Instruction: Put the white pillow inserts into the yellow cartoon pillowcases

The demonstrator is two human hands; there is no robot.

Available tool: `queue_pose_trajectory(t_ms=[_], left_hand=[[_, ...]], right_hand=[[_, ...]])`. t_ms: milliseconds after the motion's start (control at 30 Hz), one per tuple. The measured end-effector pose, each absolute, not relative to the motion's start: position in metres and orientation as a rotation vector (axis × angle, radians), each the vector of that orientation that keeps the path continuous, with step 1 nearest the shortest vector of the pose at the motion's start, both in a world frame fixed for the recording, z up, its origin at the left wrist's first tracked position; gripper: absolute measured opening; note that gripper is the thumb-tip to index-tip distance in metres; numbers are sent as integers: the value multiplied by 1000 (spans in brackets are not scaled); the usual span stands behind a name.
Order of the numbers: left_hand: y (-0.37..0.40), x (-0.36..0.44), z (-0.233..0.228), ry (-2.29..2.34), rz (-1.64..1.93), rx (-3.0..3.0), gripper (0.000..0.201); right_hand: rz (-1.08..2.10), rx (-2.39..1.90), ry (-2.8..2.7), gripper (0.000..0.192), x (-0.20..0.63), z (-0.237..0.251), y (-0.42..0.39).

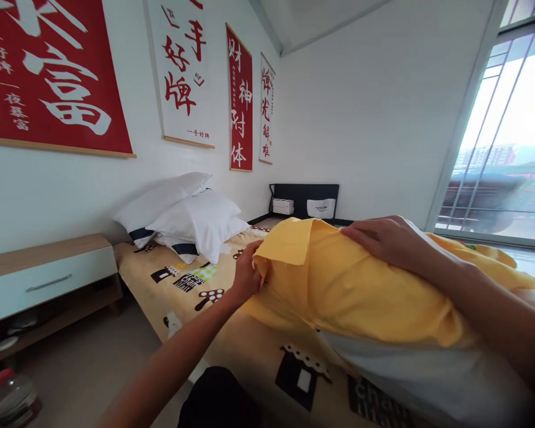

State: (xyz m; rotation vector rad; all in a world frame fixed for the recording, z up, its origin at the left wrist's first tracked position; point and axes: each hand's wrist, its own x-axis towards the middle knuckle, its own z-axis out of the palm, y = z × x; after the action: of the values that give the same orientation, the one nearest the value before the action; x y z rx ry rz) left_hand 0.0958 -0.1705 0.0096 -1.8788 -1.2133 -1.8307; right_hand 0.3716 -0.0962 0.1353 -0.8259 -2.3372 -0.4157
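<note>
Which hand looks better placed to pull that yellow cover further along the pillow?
Probably the left hand: its fingers already pinch the edge of the yellow cover. The right hand only lies flat on top, pressing the white pillow inside.

Daylight enters from the window (508, 137) at 3 o'clock; panes overexposed, the view outside washed out and smeared. Room evenly bright, shadows soft. Red wall banner (49, 71) at 10 o'clock shows motion blur. Wide-angle bending at all edges. Plastic bottle (11, 398) at 8 o'clock out of focus.
</note>
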Motion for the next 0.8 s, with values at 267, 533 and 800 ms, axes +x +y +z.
queue_pose_trajectory(t_ms=[267,533,800], left_hand=[[-167,114,8,-1169,-1571,-1718,27],[-161,110,24,-1076,-1731,-1757,14],[-162,103,36,-1211,-2109,-1830,9]], right_hand=[[-265,-895,-2309,43,381,138,-94],[-273,-868,-2296,49,385,136,-94],[-329,-826,-2260,48,391,147,-110]])
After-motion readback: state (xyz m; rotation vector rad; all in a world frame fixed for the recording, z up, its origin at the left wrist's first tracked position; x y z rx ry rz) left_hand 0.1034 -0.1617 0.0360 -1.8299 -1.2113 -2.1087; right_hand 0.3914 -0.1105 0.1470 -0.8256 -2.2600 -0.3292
